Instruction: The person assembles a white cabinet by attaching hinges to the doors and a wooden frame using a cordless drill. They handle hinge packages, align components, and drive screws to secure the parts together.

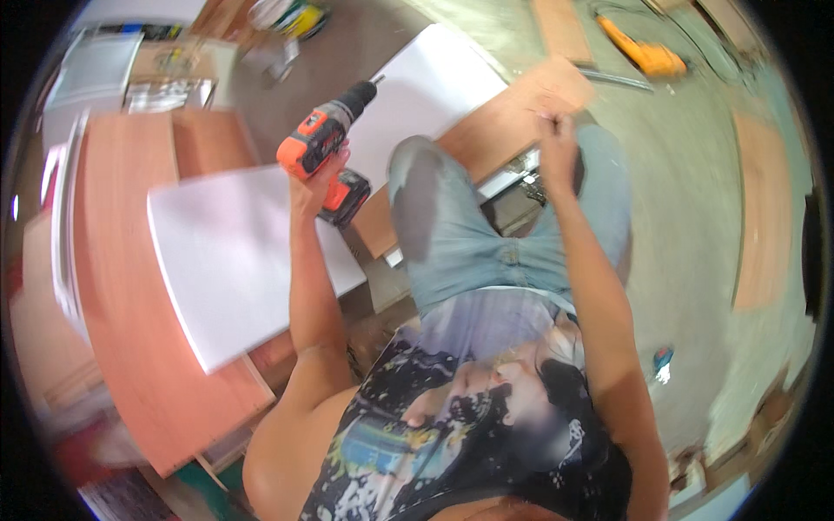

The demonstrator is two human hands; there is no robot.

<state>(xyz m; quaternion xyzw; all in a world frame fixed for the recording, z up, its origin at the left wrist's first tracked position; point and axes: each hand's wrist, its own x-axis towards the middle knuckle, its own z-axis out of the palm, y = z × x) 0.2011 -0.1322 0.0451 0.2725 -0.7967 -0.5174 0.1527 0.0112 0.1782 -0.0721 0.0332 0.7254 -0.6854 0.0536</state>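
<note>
Person seated, knees bent, in pale jeans (512,260) and a dark printed shirt (486,408); the left hand (326,169), left of centre in the upper half of the frame, gripped an orange-and-black cordless drill (314,143), fingers wrapped round its handle between body and battery; the drill was raised, its bit (379,79) aimed toward the upper right of the frame, well apart from the right hand (560,143).

The right hand was right of centre, over the upper end of a long wooden board (495,113); its fingers were drawn narrow at the tips, near the board's face; could not tell whether they pinched something small; the board ran slantwise from there to the lower left, passing beyond the knees; between the thighs, metallic things, too blurred to name.

A white panel (426,87) lay on the floor (686,234) behind the drill; a second white sheet (230,252), left of the forearm, rested over a broad reddish-brown panel (122,269); upper right of the frame, a yellow-orange power tool (641,50) on the floor, a dark cord near it; right edge, a separate light wooden plank (763,208); lower right, a small blue object (663,358), kind unclear; upper left, a bucket (282,16), blurred.
</note>
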